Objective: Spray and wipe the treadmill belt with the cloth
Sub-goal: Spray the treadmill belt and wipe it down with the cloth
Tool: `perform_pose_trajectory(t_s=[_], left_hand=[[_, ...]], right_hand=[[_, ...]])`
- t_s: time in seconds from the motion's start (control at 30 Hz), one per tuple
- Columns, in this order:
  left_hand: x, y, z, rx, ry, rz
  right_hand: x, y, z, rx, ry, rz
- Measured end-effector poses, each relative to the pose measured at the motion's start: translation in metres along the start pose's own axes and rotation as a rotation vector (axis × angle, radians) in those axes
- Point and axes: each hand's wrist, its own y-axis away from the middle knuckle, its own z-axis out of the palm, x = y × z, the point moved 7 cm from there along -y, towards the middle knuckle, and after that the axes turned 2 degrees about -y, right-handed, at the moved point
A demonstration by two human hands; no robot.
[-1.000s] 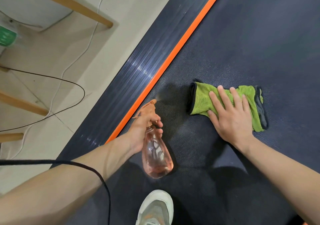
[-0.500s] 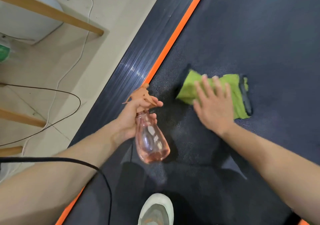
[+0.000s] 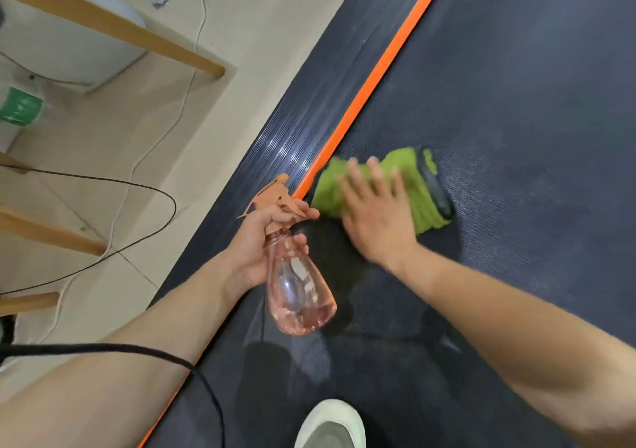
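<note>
Down on the treadmill, the right hand (image 3: 377, 222) presses flat, fingers spread, on a green cloth (image 3: 418, 191) lying on the dark belt (image 3: 516, 103). The palm holds the cloth down rather than closing around it, and the hand is blurred. The cloth's left edge sits just beside the orange strip (image 3: 375, 79) that borders the belt, and a dark trim runs along its right edge.

The left hand (image 3: 256, 244) is wrapped around the neck of a clear pink bottle (image 3: 299, 296), one finger stretched across the trigger of its orange spray head (image 3: 275, 194). The bottle hangs body-down over the belt's left side, nozzle aimed up and away, a little liquid pooled in its base.

A pale shoe (image 3: 332, 425) stands on the belt at the bottom edge. Left of the ribbed side rail (image 3: 292, 137), black and white cables (image 3: 161, 186) trail across a beige floor (image 3: 241, 17) between wooden legs (image 3: 113, 27).
</note>
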Motion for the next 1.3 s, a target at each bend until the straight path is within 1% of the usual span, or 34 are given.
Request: perform_pose_trajectory(t_s=[0.1,0.13,0.17,0.2,0.23,0.27,0.37,0.4,0.43,0.47,0.53,0.63,0.7,0.77,0.87,0.9,1.0,1.03,1.1,1.17,1.23,1.3], left_hand=[[0.005,-0.007,0.004,-0.041,-0.052,-0.004],[0.007,-0.012,0.007,-0.041,-0.068,-0.008],[0.008,-0.018,0.013,-0.042,-0.076,-0.013],[0.009,-0.023,0.021,-0.042,-0.089,-0.018],[0.010,-0.028,0.031,-0.050,-0.107,-0.023],[0.010,-0.033,0.041,-0.065,-0.128,-0.026],[0.004,-0.040,0.083,-0.161,-0.189,-0.051],[0.001,-0.041,0.097,-0.190,-0.219,-0.054],[-0.003,-0.042,0.112,-0.217,-0.248,-0.063],[-0.009,-0.044,0.126,-0.243,-0.277,-0.079],[-0.024,-0.051,0.154,-0.302,-0.330,-0.123],[-0.049,-0.064,0.190,-0.346,-0.389,-0.185],[-0.064,-0.067,0.213,-0.368,-0.430,-0.191],[-0.080,-0.062,0.234,-0.397,-0.462,-0.202],[-0.110,-0.043,0.259,-0.425,-0.550,-0.252],[-0.119,-0.035,0.263,-0.425,-0.578,-0.267],[-0.146,-0.023,0.272,-0.463,-0.625,-0.317],[-0.155,-0.021,0.274,-0.485,-0.640,-0.339],[-0.167,-0.021,0.279,-0.542,-0.685,-0.375],[-0.179,-0.018,0.285,-0.582,-0.788,-0.394],[-0.187,-0.016,0.285,-0.589,-0.896,-0.366],[-0.187,-0.011,0.284,-0.574,-0.938,-0.324]], right_hand=[[-0.051,0.085,0.020,-0.145,-0.010,-0.406],[-0.050,0.104,0.022,-0.180,0.007,-0.491],[-0.037,0.113,0.020,-0.196,0.027,-0.528],[-0.015,0.114,0.016,-0.178,0.054,-0.504],[0.015,0.109,0.008,-0.150,0.080,-0.421],[0.050,0.102,-0.001,-0.117,0.099,-0.283],[0.174,0.107,-0.034,-0.103,0.062,0.329],[0.204,0.120,-0.042,-0.104,0.043,0.475],[0.223,0.136,-0.046,-0.114,0.028,0.561],[0.231,0.150,-0.048,-0.116,0.033,0.597],[0.222,0.179,-0.046,-0.119,0.075,0.585],[0.178,0.222,-0.031,-0.149,0.072,0.501],[0.149,0.249,-0.022,-0.180,0.040,0.450],[0.127,0.280,-0.016,-0.214,0.022,0.501],[0.112,0.328,-0.018,-0.229,-0.007,0.664],[0.110,0.342,-0.019,-0.249,-0.016,0.675],[0.116,0.366,-0.018,-0.254,0.012,0.611],[0.118,0.366,-0.016,-0.239,0.018,0.603],[0.118,0.361,-0.013,-0.152,0.014,0.620],[0.112,0.360,-0.009,-0.074,0.005,0.655],[0.102,0.360,-0.006,-0.023,-0.008,0.659],[0.090,0.360,-0.002,-0.006,-0.032,0.625]])
